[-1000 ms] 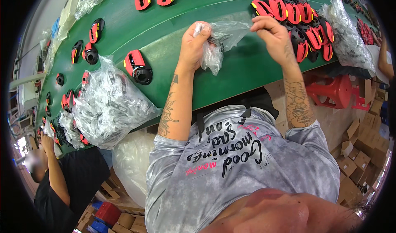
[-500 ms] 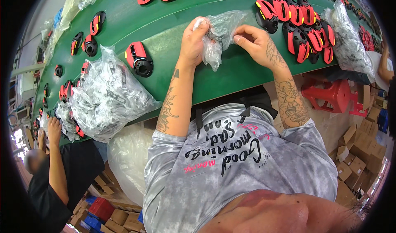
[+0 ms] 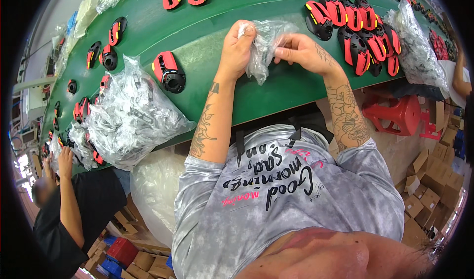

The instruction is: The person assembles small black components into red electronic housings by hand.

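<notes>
Above the green work surface, my left hand (image 3: 238,49) is closed on the bunched edge of a crumpled clear plastic bag (image 3: 262,52). My right hand (image 3: 307,54) is at the bag's right side, thumb and fingers pinched together on the film, slightly smeared by motion. Whether anything lies inside the bag, I cannot tell. Left of my left forearm lies a single red-and-black plastic shell (image 3: 169,71). To the right of my right hand, several similar shells (image 3: 363,47) are heaped together.
A large clear bag full of small parts (image 3: 133,116) sits at the left table edge. Another filled clear bag (image 3: 418,49) is at the right. Shells lie along the green conveyor (image 3: 256,5). A co-worker's arm (image 3: 69,195) reaches in at left; a red stool (image 3: 395,113) stands right.
My right hand has shifted a little left and down along the bag, and the film has gathered closer to my left hand. Some shells at the far side have moved slightly left.
</notes>
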Demonstrator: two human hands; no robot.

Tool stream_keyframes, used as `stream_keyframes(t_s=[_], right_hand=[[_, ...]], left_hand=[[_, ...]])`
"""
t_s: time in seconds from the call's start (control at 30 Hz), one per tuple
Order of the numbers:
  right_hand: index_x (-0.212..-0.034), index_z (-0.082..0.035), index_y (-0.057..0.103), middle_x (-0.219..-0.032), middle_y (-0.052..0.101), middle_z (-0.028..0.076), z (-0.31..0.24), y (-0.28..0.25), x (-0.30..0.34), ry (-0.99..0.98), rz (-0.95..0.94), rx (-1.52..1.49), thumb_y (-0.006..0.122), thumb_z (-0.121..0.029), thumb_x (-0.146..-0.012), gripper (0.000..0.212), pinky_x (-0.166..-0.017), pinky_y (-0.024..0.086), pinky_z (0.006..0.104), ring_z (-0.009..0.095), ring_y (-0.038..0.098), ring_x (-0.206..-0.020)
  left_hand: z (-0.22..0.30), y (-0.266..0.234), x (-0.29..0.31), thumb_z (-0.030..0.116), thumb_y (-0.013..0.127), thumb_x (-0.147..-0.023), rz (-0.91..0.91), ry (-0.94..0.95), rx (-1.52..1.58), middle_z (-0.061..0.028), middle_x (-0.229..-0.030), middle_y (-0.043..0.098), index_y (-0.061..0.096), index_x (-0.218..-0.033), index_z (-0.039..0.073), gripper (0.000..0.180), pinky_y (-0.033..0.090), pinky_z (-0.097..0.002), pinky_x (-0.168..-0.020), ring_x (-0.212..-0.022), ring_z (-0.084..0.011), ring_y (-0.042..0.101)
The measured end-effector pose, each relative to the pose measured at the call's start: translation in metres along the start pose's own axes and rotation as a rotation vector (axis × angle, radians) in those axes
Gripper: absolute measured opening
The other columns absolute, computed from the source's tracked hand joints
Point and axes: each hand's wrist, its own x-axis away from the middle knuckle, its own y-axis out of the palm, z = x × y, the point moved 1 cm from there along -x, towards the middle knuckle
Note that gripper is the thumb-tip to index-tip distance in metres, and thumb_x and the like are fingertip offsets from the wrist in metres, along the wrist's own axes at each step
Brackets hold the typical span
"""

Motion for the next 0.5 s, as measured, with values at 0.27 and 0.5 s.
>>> stream_keyframes(t_s=[0.27, 0.5], right_hand=[[-0.104, -0.002, 0.071, -0.092, 0.071, 0.000, -0.002, -0.010, 0.009, -0.073, 0.051, 0.064, 0.062, -0.026, -0.103, 0.026, -0.070, 0.047, 0.0240, 0.008, 0.064, -0.084], [-0.107, 0.001, 0.072, -0.091, 0.068, -0.001, -0.010, 0.012, 0.009, -0.127, 0.245, 0.020, 0.066, -0.027, -0.101, 0.029, -0.071, 0.047, 0.0236, 0.007, 0.060, -0.080]], left_hand=[[0.002, -0.001, 0.001, 0.034, 0.059, -0.107, 0.116, 0.048, 0.046, -0.0019, -0.086, 0.060, 0.055, -0.103, 0.006, 0.029, 0.050, -0.0282, -0.064, -0.071, -0.0103, 0.057], [0.007, 0.003, 0.007, 0.038, 0.074, -0.096, 0.012, 0.060, -0.016, -0.0052, -0.083, 0.060, 0.048, -0.125, 0.003, 0.053, 0.050, -0.0294, -0.060, -0.067, -0.0159, 0.059]])
